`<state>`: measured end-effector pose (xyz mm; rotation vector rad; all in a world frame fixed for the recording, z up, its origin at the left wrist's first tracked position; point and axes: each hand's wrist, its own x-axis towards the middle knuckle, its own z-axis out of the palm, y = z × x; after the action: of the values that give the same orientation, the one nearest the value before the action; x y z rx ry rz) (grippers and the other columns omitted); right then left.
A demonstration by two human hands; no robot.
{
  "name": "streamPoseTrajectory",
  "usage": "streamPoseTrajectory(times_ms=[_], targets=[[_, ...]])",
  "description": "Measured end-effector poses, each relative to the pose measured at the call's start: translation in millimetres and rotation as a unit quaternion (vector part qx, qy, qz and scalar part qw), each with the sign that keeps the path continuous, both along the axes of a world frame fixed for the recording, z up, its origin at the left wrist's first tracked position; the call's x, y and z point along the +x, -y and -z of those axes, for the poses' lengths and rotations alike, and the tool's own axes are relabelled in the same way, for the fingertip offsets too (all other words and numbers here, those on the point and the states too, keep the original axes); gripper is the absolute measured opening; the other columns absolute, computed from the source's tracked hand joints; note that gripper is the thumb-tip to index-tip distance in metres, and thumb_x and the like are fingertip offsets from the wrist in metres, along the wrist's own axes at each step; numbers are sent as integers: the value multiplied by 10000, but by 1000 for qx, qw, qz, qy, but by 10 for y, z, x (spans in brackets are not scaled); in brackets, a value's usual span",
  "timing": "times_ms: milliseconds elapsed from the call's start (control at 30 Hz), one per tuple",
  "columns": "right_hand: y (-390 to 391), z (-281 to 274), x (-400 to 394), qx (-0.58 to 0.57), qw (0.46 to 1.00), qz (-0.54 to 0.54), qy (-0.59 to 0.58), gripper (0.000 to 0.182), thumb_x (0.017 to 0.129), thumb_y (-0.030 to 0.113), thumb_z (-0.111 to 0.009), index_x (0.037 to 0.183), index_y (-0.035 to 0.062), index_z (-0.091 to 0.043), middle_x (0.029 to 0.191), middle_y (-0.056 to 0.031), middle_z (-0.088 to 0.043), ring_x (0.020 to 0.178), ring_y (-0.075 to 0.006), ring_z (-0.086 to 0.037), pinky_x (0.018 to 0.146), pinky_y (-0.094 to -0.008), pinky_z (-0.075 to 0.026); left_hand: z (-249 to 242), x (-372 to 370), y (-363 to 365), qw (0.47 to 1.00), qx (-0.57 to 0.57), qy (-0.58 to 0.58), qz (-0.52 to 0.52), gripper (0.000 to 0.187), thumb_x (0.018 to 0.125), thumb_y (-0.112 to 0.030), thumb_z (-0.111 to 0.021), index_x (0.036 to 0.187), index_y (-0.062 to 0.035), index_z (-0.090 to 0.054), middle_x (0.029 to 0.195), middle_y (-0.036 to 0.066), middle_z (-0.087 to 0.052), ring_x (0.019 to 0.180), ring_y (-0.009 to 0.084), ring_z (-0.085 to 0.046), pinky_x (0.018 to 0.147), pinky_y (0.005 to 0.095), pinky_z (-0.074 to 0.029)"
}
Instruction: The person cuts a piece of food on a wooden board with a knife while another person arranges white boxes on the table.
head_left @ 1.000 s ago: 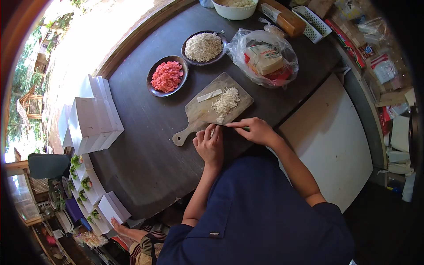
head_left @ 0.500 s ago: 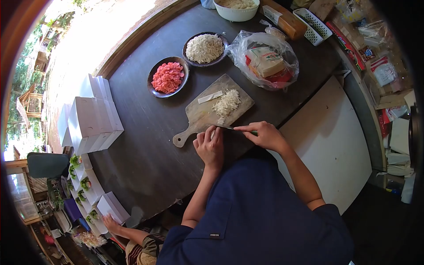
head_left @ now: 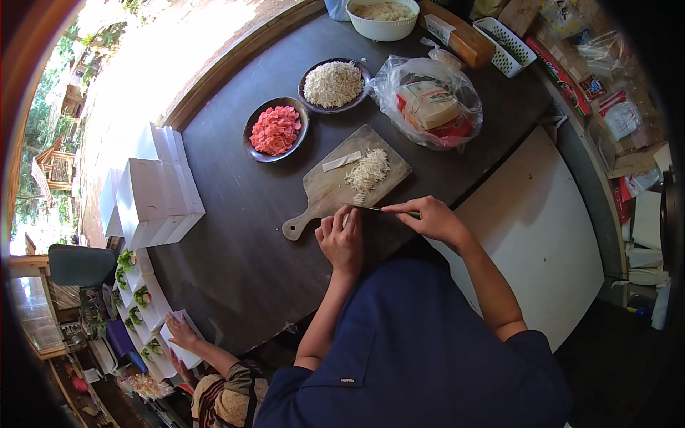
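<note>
Currently: right hand (head_left: 428,217) grips knife (head_left: 385,210), blade barely shifted since a second ago; left hand (head_left: 341,239) pins a pale strip at the cutting board (head_left: 335,189) edge beside shreds (head_left: 367,171). Slicing continues.

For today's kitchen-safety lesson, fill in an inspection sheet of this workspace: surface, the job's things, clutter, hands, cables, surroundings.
Surface: dark table, bare near the person.
Job's things: board with shreds and a pale strip; knife at its near edge.
Clutter: pink slices dish, shreds dish, bag, white bowl, white boxes.
Hands: left hand pressed on a pale piece at the board's edge; right hand gripping the knife.
Cables: nothing seen.
Surroundings: another person's hand on a white box, lower left; packets on shelves, right.
</note>
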<state>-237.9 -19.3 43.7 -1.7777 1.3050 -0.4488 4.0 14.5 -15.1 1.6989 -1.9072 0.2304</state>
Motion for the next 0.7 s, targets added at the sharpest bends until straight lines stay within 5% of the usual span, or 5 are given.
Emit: streamPoseTrajectory(times_ms=[333, 500, 700], targets=[[-19, 37, 78, -5, 1000, 7, -7, 420, 992, 257, -693, 1387, 378, -769, 1116, -129, -818, 969, -318, -787, 910, -430, -612, -13, -30, 3, 1000, -3, -9, -10, 142, 901, -204, -832, 1043, -215, -832, 1121, -102, -744, 964, 174, -651, 863, 366, -466], [87, 178, 303, -67, 995, 21, 64, 381, 1014, 269, -696, 1370, 377, -779, 993, -145, -805, 851, -319, -777, 848, -436, -611, -18, -35, -11, 1000, -1, -1, -8, 197, 923, -192, -809, 1120, -203, -820, 1149, -78, -734, 994, 175, -647, 878, 373, -463], [123, 17, 131, -10, 999, 14, 42, 377, 1018, 260, -702, 1378, 344, -780, 1008, -158, -806, 787, -283, -766, 797, -404, -592, -18, -24, -21, 999, -3, -30, -12, 187, 916, -193, -840, 1102, -212, -851, 1117, -83, -751, 1013, 185, -661, 907, 360, -471]])
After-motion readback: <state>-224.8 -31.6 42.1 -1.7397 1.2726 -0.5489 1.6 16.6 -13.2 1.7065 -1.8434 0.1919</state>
